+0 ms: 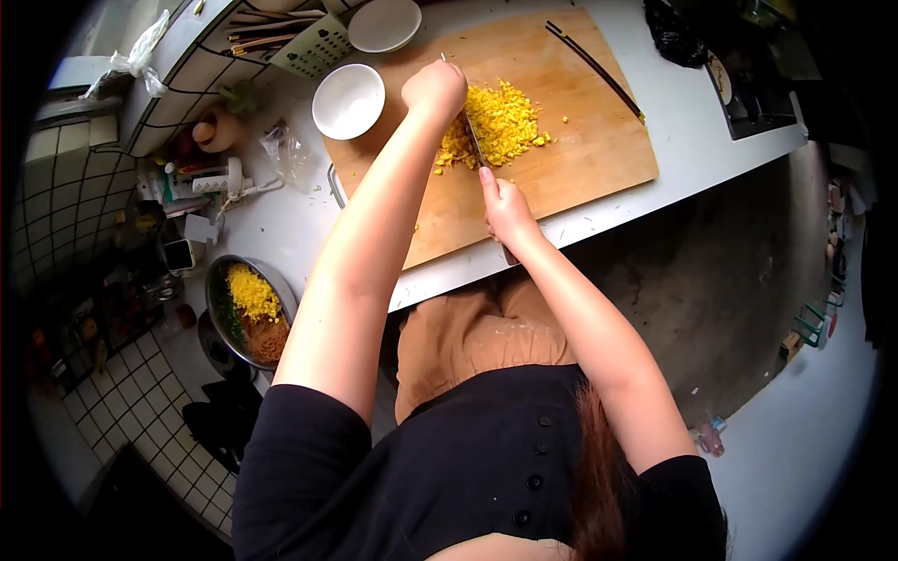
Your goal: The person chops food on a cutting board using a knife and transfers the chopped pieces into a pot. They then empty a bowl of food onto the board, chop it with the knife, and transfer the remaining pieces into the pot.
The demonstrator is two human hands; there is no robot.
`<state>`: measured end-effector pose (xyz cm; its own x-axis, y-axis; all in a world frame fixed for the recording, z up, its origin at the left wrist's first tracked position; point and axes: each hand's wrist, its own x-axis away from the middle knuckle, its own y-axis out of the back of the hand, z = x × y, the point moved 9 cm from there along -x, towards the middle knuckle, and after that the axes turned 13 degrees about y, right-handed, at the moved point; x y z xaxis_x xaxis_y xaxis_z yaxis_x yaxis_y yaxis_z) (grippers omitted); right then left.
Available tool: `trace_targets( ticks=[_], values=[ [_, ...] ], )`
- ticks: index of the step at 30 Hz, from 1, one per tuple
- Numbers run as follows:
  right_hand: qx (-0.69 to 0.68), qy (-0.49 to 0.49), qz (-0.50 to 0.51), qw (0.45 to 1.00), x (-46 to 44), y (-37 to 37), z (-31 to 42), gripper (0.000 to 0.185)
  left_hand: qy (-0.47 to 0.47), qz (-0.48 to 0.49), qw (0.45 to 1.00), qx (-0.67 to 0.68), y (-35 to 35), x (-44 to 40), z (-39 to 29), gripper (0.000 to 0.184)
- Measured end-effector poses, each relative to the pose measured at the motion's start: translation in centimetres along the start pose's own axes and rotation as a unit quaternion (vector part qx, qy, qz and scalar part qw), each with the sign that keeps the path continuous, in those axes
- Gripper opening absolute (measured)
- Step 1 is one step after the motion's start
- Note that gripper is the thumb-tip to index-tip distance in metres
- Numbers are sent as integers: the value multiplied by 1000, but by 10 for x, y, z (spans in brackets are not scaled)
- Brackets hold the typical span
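Observation:
A kitchen knife (475, 140) stands edge-down on the wooden cutting board (580, 140), at the left side of a heap of finely chopped yellow food (505, 120) that looks like cooked egg. My right hand (510, 213) is closed round the knife's handle at the near edge of the board, its thumb stretched along towards the blade. At the far end of the blade, my left hand (437, 91) is closed over the tip; its fingers are mostly hidden from above. Small yellow crumbs lie scattered near the heap.
Dark chopsticks (596, 70) lie on the board's right side. Beside it stand a white bowl (348, 101) and a white dish (384, 25). A metal basin (290, 297) at left holds yellow, green and orange-brown food. A black bag (675, 33) sits at far right.

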<state>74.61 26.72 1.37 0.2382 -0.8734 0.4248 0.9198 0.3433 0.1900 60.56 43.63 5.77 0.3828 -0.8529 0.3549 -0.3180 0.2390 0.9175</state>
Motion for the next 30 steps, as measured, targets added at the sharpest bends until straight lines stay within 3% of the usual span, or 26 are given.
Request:
trace_targets(
  ticks=[2, 6, 8, 9, 10, 11, 13, 16, 18, 20, 24, 26, 30],
  values=[
    [7, -28, 27, 999, -2, 2, 7, 53, 36, 40, 998, 21, -1, -6, 11, 41],
    [32, -106, 86, 990, 8, 17, 63, 52, 22, 77, 997, 23, -2, -30, 20, 38],
    [6, -101, 75, 992, 10, 12, 58, 51, -9, 101, 995, -2, 2, -21, 16, 38],
    [-6, -98, 69, 993, 11, 9, 53, 51, 28, 127, 991, 10, -5, -21, 20, 37],
    [-15, -63, 63, 996, 7, 4, 31, 49, 25, 58, 997, 38, -1, -16, 20, 37],
    [-3, 6, 30, 1000, 1, 3, 4, 54, 19, 35, 999, 29, 1, -5, 13, 37],
    [-9, 32, 12, 999, -4, 4, -5, 56, 39, 32, 999, 7, 4, 4, 5, 38],
    [-49, -79, 43, 995, 9, 6, 34, 49, 56, 45, 997, 20, 0, -17, 14, 35],
    [-56, -116, 47, 991, 13, 10, 58, 50, -11, 80, 992, -99, -11, -38, 7, 29],
    [-78, -108, 49, 990, 14, 3, 55, 51, -5, 100, 991, -90, -17, -43, 10, 30],
    [-107, -44, 31, 993, 7, -11, 9, 52, 24, 9, 1000, 6, 5, -2, 4, 35],
    [-95, -66, 40, 992, 10, -8, 20, 53, 49, 30, 998, 14, 3, -7, 11, 34],
    [-47, -108, 68, 991, 8, 7, 63, 54, 9, 97, 993, -60, -8, -42, 15, 33]
  ],
)
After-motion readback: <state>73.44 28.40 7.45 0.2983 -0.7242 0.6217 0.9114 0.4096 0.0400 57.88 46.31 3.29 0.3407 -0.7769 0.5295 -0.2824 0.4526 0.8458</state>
